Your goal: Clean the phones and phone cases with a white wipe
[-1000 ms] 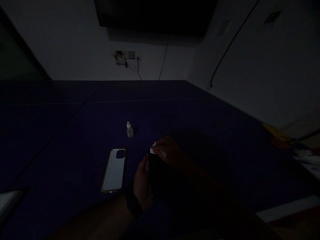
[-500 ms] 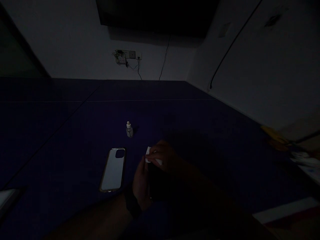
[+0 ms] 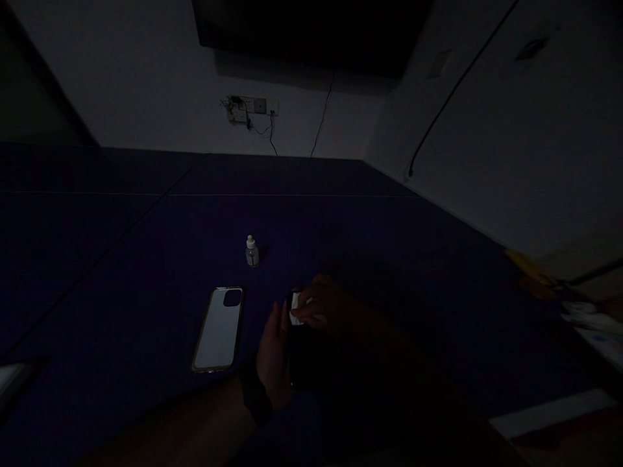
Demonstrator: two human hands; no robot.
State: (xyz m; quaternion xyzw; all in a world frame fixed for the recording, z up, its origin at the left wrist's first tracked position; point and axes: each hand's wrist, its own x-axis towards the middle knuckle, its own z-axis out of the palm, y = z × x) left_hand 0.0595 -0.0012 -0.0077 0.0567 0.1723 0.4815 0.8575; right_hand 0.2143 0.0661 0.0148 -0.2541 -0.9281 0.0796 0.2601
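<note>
My left hand (image 3: 273,357), with a dark watch on its wrist, grips a dark phone (image 3: 304,363) along its left side. The phone's screen is black and its lower part melts into the shadow. In my right hand (image 3: 324,303) a small white wipe (image 3: 294,310) is pinched, pressed on the phone's top end. Left of the hands lies a phone case (image 3: 219,334) with a pale back, a camera cutout and a shiny rim. Beyond it stands a small dropper bottle (image 3: 252,253), upright with a white cap.
The room is dim. The dark blue table (image 3: 146,259) reaches the wall, where sockets (image 3: 250,106) with cables sit below a television (image 3: 311,32). A pale-topped object (image 3: 14,379) lies at the left edge, and yellow items (image 3: 530,266) at the right.
My right hand has moved the wipe slightly right, off my left fingertips and onto the phone's top end. The case and bottle stay in place.
</note>
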